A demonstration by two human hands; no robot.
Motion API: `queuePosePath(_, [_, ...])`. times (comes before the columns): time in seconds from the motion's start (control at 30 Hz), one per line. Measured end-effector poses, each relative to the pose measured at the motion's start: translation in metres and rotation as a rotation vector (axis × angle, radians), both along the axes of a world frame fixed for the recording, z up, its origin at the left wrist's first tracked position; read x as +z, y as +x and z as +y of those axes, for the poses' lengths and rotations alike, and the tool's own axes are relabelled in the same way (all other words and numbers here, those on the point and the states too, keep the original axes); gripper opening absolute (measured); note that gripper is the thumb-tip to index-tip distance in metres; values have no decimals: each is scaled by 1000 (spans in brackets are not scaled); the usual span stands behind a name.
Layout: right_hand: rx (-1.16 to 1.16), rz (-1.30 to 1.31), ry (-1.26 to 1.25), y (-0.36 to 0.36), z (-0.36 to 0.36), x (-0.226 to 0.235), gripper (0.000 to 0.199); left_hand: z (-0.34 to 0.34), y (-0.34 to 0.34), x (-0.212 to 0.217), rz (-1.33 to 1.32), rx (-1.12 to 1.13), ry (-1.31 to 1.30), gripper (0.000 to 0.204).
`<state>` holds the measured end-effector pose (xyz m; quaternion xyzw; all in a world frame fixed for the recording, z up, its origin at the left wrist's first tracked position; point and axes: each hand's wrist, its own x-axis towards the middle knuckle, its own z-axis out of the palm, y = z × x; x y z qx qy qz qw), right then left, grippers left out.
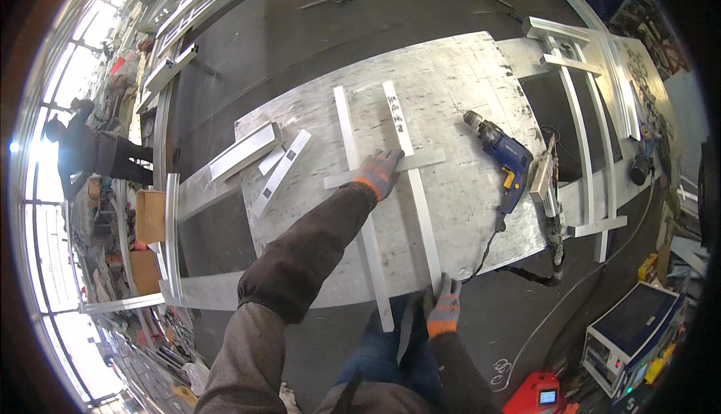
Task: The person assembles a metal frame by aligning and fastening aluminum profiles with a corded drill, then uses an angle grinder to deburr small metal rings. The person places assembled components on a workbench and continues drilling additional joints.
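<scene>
Two long silvery metal bars, the left bar (373, 260) and the right bar (421, 211), lie side by side on a metal-topped table (300, 279). A short crossbar (429, 160) crosses both, forming a frame. My left hand (378, 174), in a grey and orange glove, is closed over the crossbar between the bars, its fingertips against the right bar. My right hand (444, 309), gloved alike, grips the right bar's near end at the table edge. Dark marks show on that bar's far end. A blue power drill (505, 155) lies on its side to the right.
Short metal pieces (282, 173) and a wider profile (244, 151) lie left on the table. A ladder-like frame (591, 136) rests at the right. The drill's black cable (487, 252) runs over the near edge. A red machine (532, 395) stands lower right. Another person (98, 147) stands far left.
</scene>
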<state>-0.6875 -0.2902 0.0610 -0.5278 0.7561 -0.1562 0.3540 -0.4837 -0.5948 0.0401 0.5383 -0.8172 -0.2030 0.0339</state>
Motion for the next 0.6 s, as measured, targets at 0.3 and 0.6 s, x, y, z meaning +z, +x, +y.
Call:
queuePosePath(0.3, [311, 388, -111, -7, -108, -35, 50, 115, 18, 15, 403, 814, -42, 61])
queuePosePath(0.6, [302, 183, 30, 14, -107, -38, 45, 246, 12, -19, 120, 882, 502, 92])
